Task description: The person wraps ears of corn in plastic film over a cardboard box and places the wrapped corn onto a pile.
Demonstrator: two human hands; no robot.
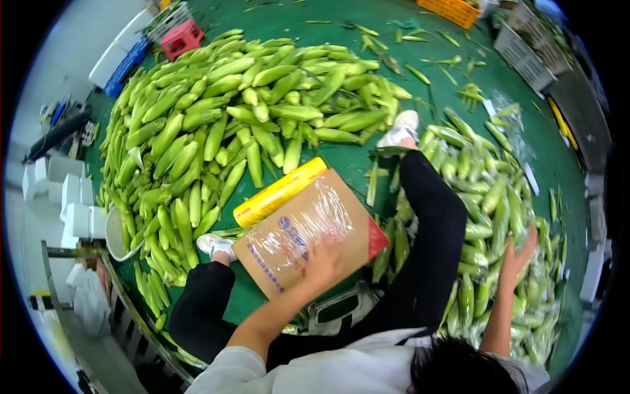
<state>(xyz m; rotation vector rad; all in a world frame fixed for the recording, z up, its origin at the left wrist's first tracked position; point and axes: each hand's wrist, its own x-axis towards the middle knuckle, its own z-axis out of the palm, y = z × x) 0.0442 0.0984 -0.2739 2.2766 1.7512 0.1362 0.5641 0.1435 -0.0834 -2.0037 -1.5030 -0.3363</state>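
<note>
My left hand (321,261) lies over the cardboard box (266,268), on clear plastic film (325,209) spread across its top. Its fingers look stretched out, though motion blurs them. Against the box's far edge rests a yellow roll of cling film (282,192). To the right, my right hand (518,255) hovers over or touches a pile of film-wrapped corn (502,217), fingers apart and holding nothing I can see. A large heap of unwrapped green corn cobs (223,111) spreads beyond the box and to its left.
My legs (430,230) flank the box. A white tub (119,233) and a wooden rack (125,308) stand left. Farther off are a red stool (182,39), an orange crate (451,10) and a white crate (525,56). Loose husks (453,62) litter the green floor.
</note>
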